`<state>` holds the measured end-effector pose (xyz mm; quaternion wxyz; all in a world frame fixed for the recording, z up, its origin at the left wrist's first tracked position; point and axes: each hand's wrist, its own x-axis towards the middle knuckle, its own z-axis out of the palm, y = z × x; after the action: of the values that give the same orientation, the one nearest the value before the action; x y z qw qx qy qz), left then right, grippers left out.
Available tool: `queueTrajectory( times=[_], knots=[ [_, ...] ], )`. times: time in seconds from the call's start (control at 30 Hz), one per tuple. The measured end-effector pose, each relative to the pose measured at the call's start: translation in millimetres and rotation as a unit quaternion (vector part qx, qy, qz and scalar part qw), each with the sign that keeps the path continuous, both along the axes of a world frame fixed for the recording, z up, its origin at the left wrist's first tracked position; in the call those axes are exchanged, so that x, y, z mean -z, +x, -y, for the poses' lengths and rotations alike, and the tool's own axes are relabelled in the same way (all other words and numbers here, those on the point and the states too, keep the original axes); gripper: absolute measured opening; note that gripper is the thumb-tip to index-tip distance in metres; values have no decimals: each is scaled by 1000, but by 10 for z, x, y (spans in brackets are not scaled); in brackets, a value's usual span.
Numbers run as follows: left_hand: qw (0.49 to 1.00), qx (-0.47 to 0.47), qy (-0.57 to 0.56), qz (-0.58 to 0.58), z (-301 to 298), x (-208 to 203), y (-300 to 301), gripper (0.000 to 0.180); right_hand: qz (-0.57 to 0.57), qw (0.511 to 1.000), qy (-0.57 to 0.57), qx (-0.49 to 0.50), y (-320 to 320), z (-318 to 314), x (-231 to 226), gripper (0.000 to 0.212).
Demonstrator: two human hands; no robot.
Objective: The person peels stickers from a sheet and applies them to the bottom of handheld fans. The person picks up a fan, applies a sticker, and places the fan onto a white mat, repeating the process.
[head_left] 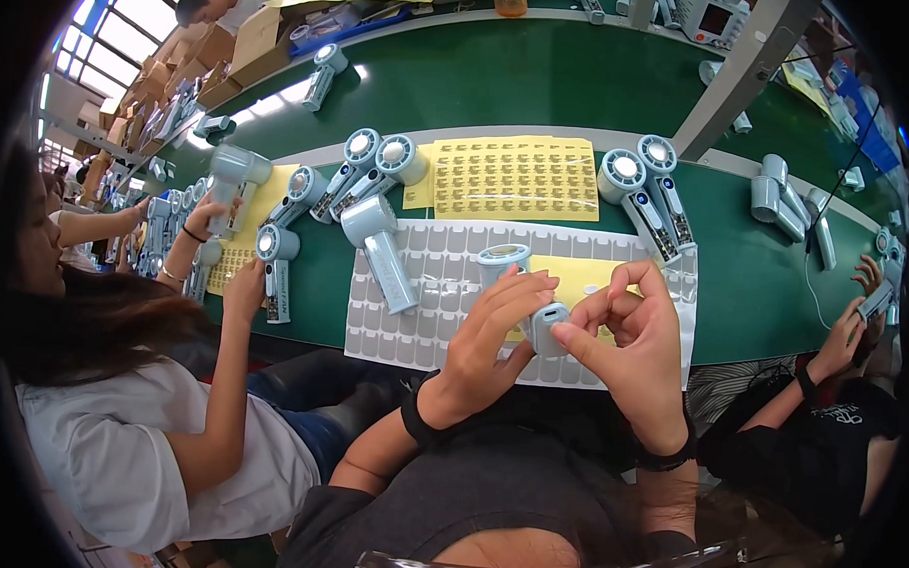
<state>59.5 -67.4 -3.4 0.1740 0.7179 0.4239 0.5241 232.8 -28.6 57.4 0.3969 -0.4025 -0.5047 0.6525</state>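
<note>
In the middle, my left hand point(484, 350) is closed round a light blue handheld fan point(545, 330). The handle's end, with a dark slot in it, points toward me, and the round head point(502, 258) lies beyond my fingers. My right hand point(628, 345) is at the handle's end, thumb and fingers pinched together beside it. Whatever may be between those fingertips is too small to make out. Under my hands lie a yellow sheet point(565, 271) and a larger sheet of grey label shapes point(435, 328). Another fan point(383, 253) rests on that sheet, left of my hands.
Several fans point(650, 196) lie at the back right and back left of the sheets. A yellow label sheet point(518, 176) lies beyond. Co-workers sit on both sides; the left one's hand point(244, 292) holds a fan. A metal post point(742, 84) rises at the back right.
</note>
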Motion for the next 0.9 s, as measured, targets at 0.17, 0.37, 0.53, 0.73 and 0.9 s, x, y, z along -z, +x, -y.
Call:
queueTrajectory(
  times=[0.17, 0.37, 0.53, 0.73, 0.9],
  knots=[
    [1000, 2, -3, 0, 4, -7, 6, 66, 20, 999, 21, 24, -55, 42, -25, 49],
    [999, 21, 37, -34, -4, 33, -36, 61, 150, 981, 115, 40, -44, 161, -32, 45],
    [990, 35, 95, -97, -49, -50, -288, 49, 345, 889, 285, 91, 273, 63, 335, 34],
    [901, -36, -42, -431, -190, 85, -578, 47, 381, 870, 293, 105, 749, 545, 1017, 11],
    [864, -73, -70, -494, -134, 193, -541, 55, 407, 850, 313, 120, 539, 732, 1112, 11]
  ],
)
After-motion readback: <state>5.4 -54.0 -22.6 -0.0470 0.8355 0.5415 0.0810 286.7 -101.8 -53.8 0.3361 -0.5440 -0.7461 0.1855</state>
